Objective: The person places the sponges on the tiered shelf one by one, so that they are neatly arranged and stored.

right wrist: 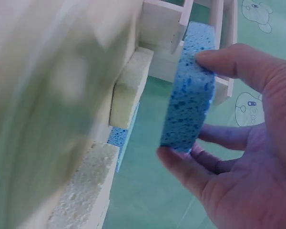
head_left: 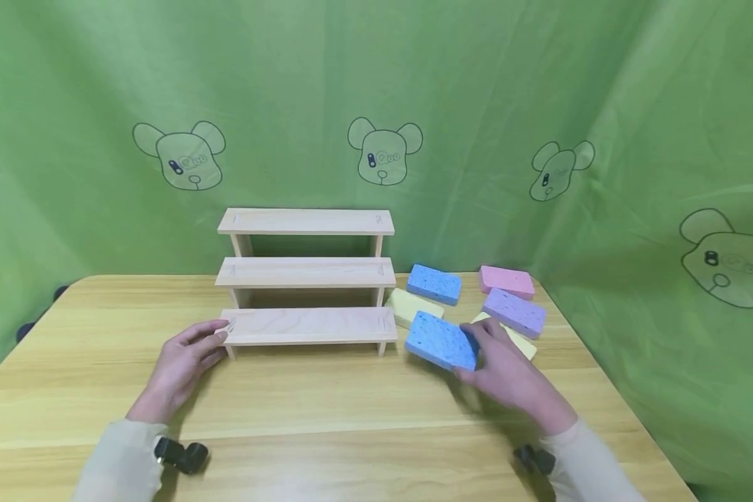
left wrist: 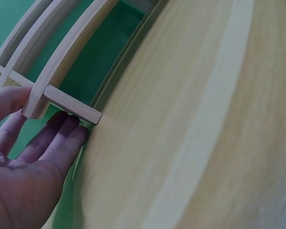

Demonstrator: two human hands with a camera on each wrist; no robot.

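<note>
A blue sponge [head_left: 442, 340] is held by its right end in my right hand [head_left: 505, 366], lifted above the table. The right wrist view shows my thumb on one side of this sponge [right wrist: 189, 86] and fingers on the other. With my left hand [head_left: 185, 359] I grip the left end of the lowest board of a three-tier wooden stand [head_left: 307, 326]. In the left wrist view, thumb and fingers of that hand [left wrist: 31, 176] are around the board's end [left wrist: 38, 98], by the stand's leg.
Right of the stand lie another blue sponge [head_left: 434, 284], a pale yellow sponge [head_left: 414, 308], a pink sponge [head_left: 506, 282] and a purple sponge [head_left: 514, 313]. A second yellow sponge [head_left: 523, 344] is partly behind my right hand. A green curtain [head_left: 464, 84] hangs behind the wooden table [head_left: 326, 432].
</note>
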